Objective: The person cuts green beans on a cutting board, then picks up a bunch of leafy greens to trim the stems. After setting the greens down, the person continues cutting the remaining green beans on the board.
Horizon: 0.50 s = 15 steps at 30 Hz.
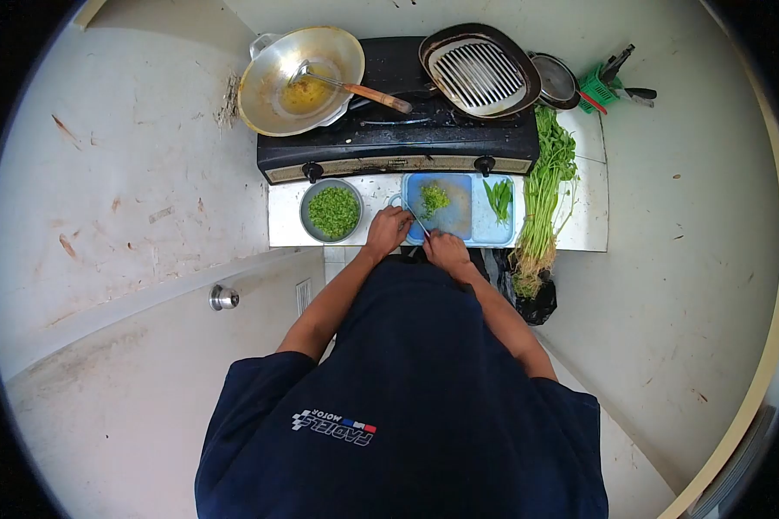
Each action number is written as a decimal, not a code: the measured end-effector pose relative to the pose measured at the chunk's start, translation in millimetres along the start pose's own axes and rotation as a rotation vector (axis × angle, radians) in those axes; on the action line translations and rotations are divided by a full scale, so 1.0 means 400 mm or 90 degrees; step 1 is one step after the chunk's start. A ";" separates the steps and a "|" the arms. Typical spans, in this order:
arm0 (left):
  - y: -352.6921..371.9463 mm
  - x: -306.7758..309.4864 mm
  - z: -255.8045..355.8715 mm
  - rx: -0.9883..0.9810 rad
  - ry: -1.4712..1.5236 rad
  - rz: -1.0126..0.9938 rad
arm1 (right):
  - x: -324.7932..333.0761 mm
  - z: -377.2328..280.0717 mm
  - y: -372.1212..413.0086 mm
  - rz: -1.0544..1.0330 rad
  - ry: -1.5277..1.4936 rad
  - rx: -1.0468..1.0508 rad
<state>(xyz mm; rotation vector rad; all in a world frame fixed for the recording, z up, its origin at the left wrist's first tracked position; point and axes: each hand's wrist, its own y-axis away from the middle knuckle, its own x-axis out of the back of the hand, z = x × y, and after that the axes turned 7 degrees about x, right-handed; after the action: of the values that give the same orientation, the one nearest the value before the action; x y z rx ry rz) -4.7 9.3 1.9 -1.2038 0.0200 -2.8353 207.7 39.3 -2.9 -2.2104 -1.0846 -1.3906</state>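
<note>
My right hand [447,250] is wrapped round the handle of a knife [418,223] at the front edge of a blue cutting board [493,232]. The blade slants up and left over the board. Close to the blade, at the board's left edge, my left hand [389,228] has its fingers curled; whatever is in them is too small to make out. Just beyond the blade lies a small heap of chopped greens [434,199]. Long green pieces [498,201] rest on the board's right part. Left of my left hand stands a grey bowl [305,213] filled with finely chopped greens [333,211].
Behind the board is a black gas stove [389,147] bearing a wok [260,95] with a ladle [376,96] and a grill pan [480,73]. A bunch of leafy stems [545,186] lies right, overhanging the counter. A green basket [595,89] holds knives. Walls close both sides.
</note>
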 end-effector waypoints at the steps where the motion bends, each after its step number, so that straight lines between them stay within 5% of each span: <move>1: 0.000 0.002 0.004 0.003 0.001 0.002 | 0.002 0.000 0.001 -0.002 0.000 -0.004; 15: 0.001 0.006 0.010 0.072 0.032 -0.032 | 0.003 0.013 0.029 0.018 -0.046 -0.045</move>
<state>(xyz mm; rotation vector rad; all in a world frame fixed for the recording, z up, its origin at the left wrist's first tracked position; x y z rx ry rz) -3.5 8.8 6.6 -1.1260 -0.1674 -2.8650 219.7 35.5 -2.9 -2.3343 -1.0393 -1.3669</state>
